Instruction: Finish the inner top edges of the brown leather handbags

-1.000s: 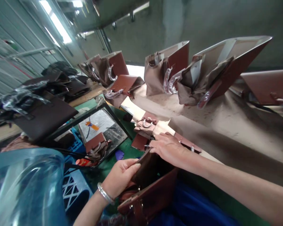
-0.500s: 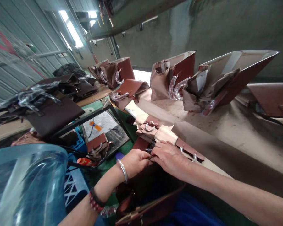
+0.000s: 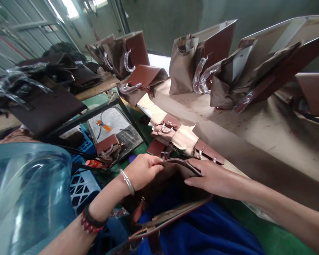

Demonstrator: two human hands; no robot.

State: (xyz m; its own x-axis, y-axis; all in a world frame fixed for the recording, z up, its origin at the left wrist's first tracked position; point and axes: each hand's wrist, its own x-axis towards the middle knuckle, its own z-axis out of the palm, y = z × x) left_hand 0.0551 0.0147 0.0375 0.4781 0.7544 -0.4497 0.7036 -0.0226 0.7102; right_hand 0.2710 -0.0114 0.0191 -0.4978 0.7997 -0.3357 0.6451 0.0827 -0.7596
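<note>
Where a bag [image 3: 172, 175] sits by blue cloth [image 3: 215, 226], its far rim is in the left hand [image 3: 143, 171] and right hand [image 3: 215, 179], each grip closed, thumb and fingers pinching it. Beyond, other bags [image 3: 184, 65] stand on the surface [image 3: 266, 138].

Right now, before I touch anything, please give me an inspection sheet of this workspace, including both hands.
Surface: brown-covered bench bearing brown bags.
Job's things: open bag, reddish-brown.
Clutter: blue crate, orange object, dark bags.
Hands: left hand and right hand grip the open bag's edge, apart from each other.
Cables: thin dark strand by the orange object; cannot tell whether cable.
Surroundings: grey wall, green floor.
</note>
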